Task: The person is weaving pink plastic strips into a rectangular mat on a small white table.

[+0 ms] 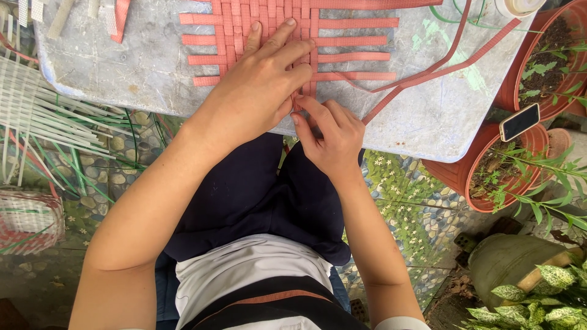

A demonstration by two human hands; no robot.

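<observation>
Head view: two hands on a half-woven mat of salmon strips

Head camera looks straight down on the left hand, spread flat with fingers apart, palm pressing on the woven mat of flat salmon-pink plastic strips; to my eye that weight is there to keep the crossed strips from sliding loose. Just beside it, at the mat's near edge, the right hand has thumb and fingertips pinched together on the end of one strip, which sits directly under the left hand's little finger. The mat lies on a scuffed pale grey plastic tabletop, right at its near rim, so both wrists can hang over the lap. A long loose salmon strip trails off to the right. Further out stand terracotta-coloured plastic plant pots, one carrying a white-cased phone, and on the left a bundle of white and green strips
</observation>
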